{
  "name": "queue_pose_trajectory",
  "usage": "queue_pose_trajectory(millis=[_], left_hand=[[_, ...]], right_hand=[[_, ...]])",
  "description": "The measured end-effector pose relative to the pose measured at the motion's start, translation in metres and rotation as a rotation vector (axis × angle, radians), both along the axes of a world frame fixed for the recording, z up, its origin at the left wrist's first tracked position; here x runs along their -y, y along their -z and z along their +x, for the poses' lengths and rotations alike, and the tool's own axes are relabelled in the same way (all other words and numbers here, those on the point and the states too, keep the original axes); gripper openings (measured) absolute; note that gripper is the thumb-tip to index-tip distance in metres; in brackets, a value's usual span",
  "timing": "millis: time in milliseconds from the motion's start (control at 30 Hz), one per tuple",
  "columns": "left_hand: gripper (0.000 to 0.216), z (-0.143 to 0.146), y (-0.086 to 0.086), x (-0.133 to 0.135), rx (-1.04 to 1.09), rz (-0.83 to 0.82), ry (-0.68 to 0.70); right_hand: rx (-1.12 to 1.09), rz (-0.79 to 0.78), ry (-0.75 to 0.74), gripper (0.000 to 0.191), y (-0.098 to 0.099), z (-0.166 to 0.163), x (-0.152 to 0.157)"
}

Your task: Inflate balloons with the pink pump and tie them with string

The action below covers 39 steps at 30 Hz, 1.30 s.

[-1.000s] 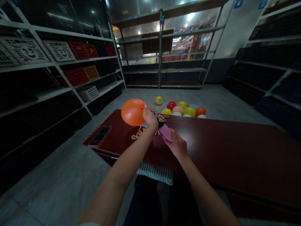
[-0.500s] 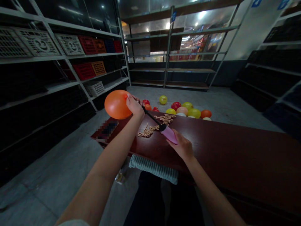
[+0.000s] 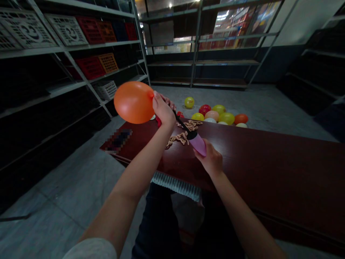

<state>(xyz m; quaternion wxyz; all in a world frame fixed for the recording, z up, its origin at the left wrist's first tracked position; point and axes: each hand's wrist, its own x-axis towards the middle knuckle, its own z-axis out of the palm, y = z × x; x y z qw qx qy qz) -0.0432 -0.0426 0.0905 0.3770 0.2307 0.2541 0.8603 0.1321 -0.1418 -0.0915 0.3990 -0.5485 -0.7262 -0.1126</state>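
Observation:
An inflated orange balloon (image 3: pixel 133 102) sticks out to the left of my left hand (image 3: pixel 163 108), which is closed around its neck at the front end of a hand pump. The pump (image 3: pixel 198 144) has a black shaft and a pink body. My right hand (image 3: pixel 211 158) is wrapped round the pink end, to the right and nearer to me. Beneath the pump, long beige uninflated balloons (image 3: pixel 179 139) lie in loose tangles on the dark red table (image 3: pixel 256 162). The fingertips of my left hand are partly hidden behind its back.
Several inflated balloons (image 3: pixel 226 118) in yellow, red, orange and pale colours rest on the floor beyond the table. A blurred-out flat object (image 3: pixel 118 141) lies at the table's left corner. A ribbed light-blue cloth (image 3: pixel 176 185) hangs at the near edge. Shelving with crates (image 3: pixel 90 30) stands left.
The orange balloon looks somewhat larger. Both hands still grip the pump and balloon; the right hand sits a bit closer to the left. The camera view has tilted down.

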Motion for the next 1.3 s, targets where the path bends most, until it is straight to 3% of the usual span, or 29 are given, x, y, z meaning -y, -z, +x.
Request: queue_pose_trajectory(millis=[100,267,467,633,1100,1300], left_hand=[[0.043,0.024,0.011,0.002,-0.036,-0.026,0.054],[0.042,0.054,0.043,0.003,-0.044,-0.095,0.132],[0.046,0.062,0.06,-0.001,-0.07,-0.134,0.15],[0.048,0.041,0.05,-0.003,-0.046,-0.129,0.108],[0.042,-0.052,0.008,-0.004,0.041,-0.025,-0.018],[0.043,-0.058,-0.019,-0.004,0.027,0.001,-0.031]], right_hand=[[-0.023,-0.001,0.025,0.047,0.0,-0.001,0.0],[-0.041,-0.025,0.039,0.049,0.001,-0.002,-0.002],[-0.047,-0.038,0.052,0.049,0.001,-0.004,-0.005],[-0.016,-0.059,0.029,0.049,-0.001,-0.007,-0.004],[0.065,0.007,-0.117,0.049,-0.002,-0.007,0.002],[0.037,0.037,-0.114,0.046,-0.003,-0.007,0.001]])
